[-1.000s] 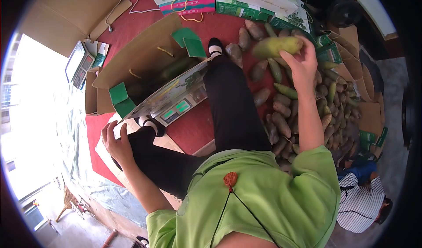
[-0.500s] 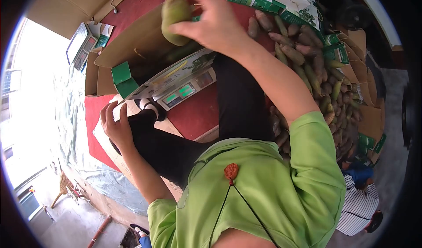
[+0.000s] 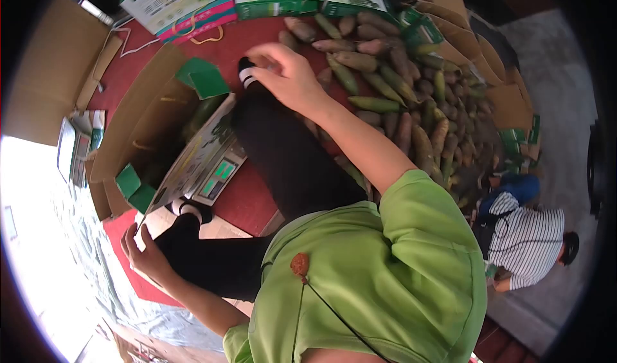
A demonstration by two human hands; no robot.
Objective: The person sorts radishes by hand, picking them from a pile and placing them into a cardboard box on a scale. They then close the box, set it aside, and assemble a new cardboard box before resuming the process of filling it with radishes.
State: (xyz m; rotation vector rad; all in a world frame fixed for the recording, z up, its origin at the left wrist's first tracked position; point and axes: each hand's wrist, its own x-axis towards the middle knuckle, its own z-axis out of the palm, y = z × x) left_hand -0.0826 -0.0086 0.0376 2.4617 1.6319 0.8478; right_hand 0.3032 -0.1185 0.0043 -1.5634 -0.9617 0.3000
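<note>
My left hand (image 3: pixel 146 255) is at the near lower corner of an open cardboard box (image 3: pixel 189 163), with thumb and fingers closed at its printed side panel. Over my ankle, beside the far end of the box, my right hand (image 3: pixel 289 77) holds nothing. Its fingers are loosely bent and apart, slightly blurred. Inside the box lie dark green shapes, mostly in shadow. The box rests on a digital scale (image 3: pixel 218 180) with lit green digits. To the right of my right hand lies a large pile of green and purplish radish-like vegetables (image 3: pixel 402 86).
Printed cartons (image 3: pixel 177 6) stand at the far edge of the red surface (image 3: pixel 247 199). A second scale (image 3: pixel 74 151) is at the left. Torn cardboard (image 3: pixel 508 109) borders the pile. A person in a striped shirt (image 3: pixel 527 241) is at the right.
The green vegetable that my right hand held above the box is out of it now. That hand has moved beyond the box's rim. The view has turned right; my left hand stays at the box corner.
</note>
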